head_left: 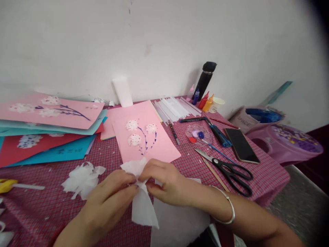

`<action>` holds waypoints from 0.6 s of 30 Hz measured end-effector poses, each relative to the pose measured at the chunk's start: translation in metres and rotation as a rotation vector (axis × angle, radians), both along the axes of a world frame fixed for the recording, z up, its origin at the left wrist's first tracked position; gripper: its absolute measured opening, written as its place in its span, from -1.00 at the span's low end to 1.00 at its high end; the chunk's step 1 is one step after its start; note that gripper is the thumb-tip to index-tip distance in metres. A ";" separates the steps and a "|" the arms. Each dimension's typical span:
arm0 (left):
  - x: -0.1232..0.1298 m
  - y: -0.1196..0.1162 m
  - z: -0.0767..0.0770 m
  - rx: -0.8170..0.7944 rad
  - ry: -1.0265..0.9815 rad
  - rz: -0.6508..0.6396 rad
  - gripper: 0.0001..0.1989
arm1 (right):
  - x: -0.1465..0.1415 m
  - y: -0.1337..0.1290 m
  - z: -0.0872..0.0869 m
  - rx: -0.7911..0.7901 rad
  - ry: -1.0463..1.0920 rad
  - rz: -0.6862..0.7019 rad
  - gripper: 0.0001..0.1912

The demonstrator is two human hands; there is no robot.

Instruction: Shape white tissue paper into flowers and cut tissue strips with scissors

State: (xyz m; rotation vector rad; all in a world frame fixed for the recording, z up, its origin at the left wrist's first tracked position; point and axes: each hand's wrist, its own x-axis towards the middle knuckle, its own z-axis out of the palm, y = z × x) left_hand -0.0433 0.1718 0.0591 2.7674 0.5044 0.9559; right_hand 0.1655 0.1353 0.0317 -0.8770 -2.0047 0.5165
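A piece of white tissue paper (144,211) is pinched at its gathered waist between the fingertips of the left hand (110,195) and those of the right hand (167,181), near the closest edge of a pink sheet (166,148). The two sets of fingers are brought almost together, with the narrow part of the tissue caught between them; one end is fanned out past the fingertips toward the pink sheet, and the other is spread out below, between the hands. Thumb and forefinger are drawn close on each side, though whether a tie or only a twist is held at the pinch cannot be told, since that spot is largely covered by the fingers. On the pink sheet, three white blossoms (134,139) speckled with red are set. A ruffled tissue bunch (83,180) is placed on the checked tablecloth (108,151) just beside the left hand, and a flat white tissue sheet (180,223) is partly covered by the right forearm (205,200), on which a silver bangle (232,211) is worn. Beyond that forearm, black-handled scissors (215,160) are laid near a phone (242,144) and a clear palette (189,131) dabbed with paint.
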 end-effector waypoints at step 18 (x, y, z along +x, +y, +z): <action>0.001 0.006 -0.026 -0.095 -0.041 0.215 -0.81 | -0.003 0.000 -0.011 -0.518 0.279 0.005 -0.95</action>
